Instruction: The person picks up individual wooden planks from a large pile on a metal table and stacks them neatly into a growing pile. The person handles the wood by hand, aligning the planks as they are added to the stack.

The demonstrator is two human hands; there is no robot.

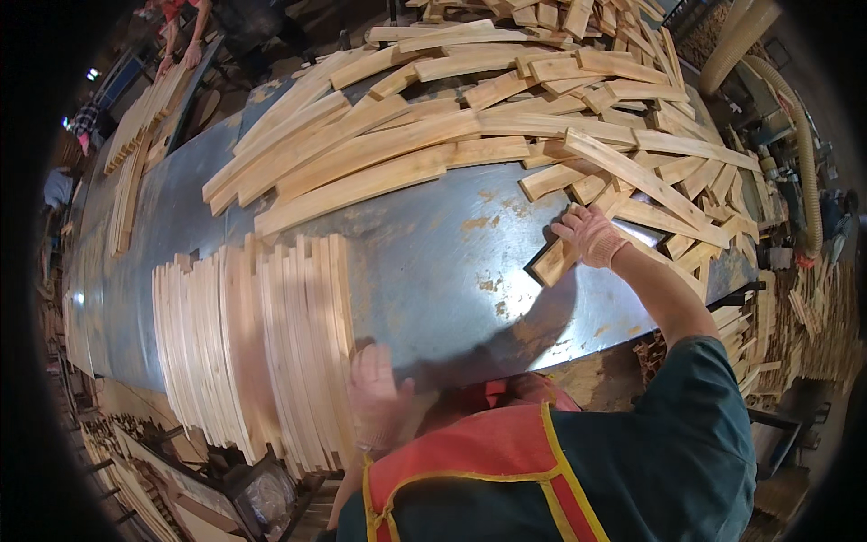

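My right hand (591,237), in a pale glove, reaches to the edge of a heap of loose wood. Its fingers are closed over a short wooden slat (554,263) that lies on the metal table (424,262). Close to my body, my left hand (376,388) is smeared by motion; its fingers look stretched out with the thumb apart. It is beside the right end of a row of slats (302,343) packed side by side, and whether it touches them is unclear. Nothing shows in that hand.
A heap of loose slats (424,122) covers the table's far side and right. At far left another person's gloved hands (192,54) are by more slats (149,117). A ribbed hose (804,163) hangs at right; below left stands a cart-like frame (230,492).
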